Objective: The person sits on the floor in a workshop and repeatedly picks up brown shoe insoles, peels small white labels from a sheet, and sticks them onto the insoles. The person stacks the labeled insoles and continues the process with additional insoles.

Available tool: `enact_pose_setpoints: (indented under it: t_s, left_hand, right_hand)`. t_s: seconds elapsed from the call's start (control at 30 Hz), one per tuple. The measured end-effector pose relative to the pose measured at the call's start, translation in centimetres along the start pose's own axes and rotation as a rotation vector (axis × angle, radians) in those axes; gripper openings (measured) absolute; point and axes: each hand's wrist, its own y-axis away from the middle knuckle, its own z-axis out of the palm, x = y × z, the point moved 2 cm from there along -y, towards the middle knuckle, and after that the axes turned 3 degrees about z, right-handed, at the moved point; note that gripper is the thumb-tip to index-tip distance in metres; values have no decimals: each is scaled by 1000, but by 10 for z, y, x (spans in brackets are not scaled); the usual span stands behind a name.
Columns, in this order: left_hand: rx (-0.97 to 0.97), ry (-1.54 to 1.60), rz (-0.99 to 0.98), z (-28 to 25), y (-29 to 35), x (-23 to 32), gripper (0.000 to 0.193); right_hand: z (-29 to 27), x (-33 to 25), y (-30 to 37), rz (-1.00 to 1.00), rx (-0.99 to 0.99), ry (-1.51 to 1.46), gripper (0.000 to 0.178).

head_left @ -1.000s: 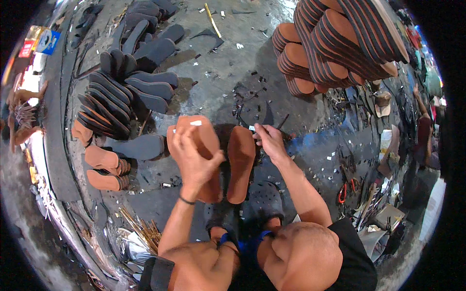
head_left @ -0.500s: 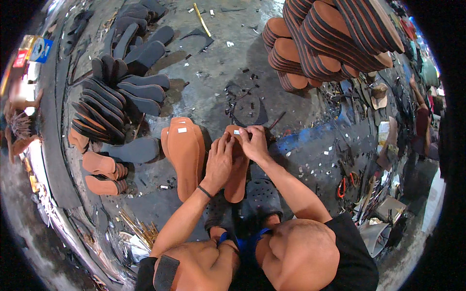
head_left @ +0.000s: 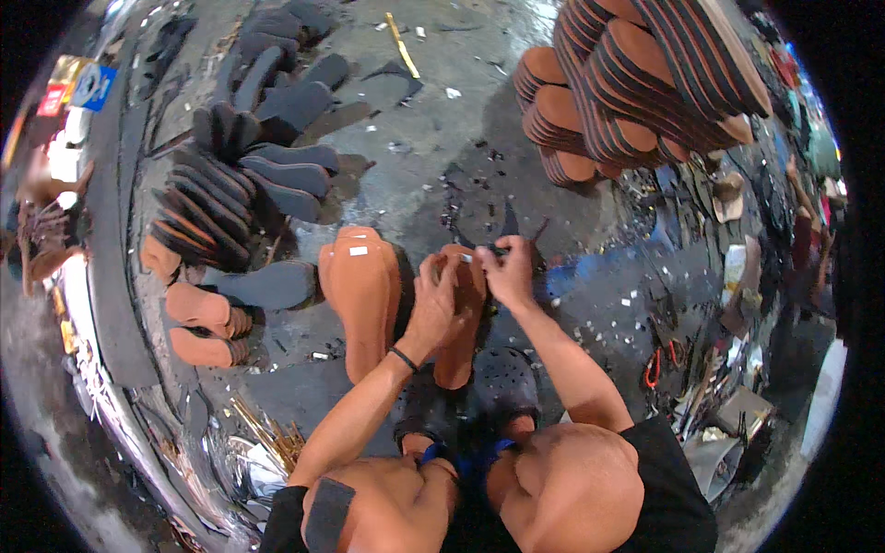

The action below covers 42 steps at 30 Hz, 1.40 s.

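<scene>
1 yellow stick (head_left: 401, 44) — orange-handled scissors (head_left: 654, 367)

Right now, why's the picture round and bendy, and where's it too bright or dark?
Head view: fisheye bending with black corners, white glare far left; same head view: shadow left of the tall sole pile, and the sole by the left hand looks dim.

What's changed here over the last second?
The left hand let go of the soles on the left and moved right, over the neighbouring sole, which now bears a white label. The right hand reached onto it, then drew back rightward. The tall stack stayed put.
</scene>
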Motion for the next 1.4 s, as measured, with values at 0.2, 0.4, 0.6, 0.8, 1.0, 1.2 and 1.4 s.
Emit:
enact_pose_setpoints:
  t_s: [0.2,0.4,0.6,0.8,1.0,1.2,1.4]
  left_hand:
    - [278,-25,-159,-114,15,18,82]
    - [391,489,-676,-93,92,-90,77]
    - [445,1305,-693,-81,89,-60,58]
    - [537,474,-500,-117,77,-34,55]
    - [505,-312,186,-220,39,60,76]
    - [156,-255,156,-196,47,10,97]
    - [306,-175,15,-204,66,-5,92]
  right_hand:
    - [12,-34,35,160,-444,-326,35]
    - [98,-96,105,293,-837,-172,109]
    - [77,-119,71,-215,-697,-54,108]
    - [29,-147,46,-474,-511,647,112]
    - [25,-127,54,-887,-286,80,108]
    - [50,-113,54,-722,-483,121,107]
    - [34,-103,37,-725,-412,679,101]
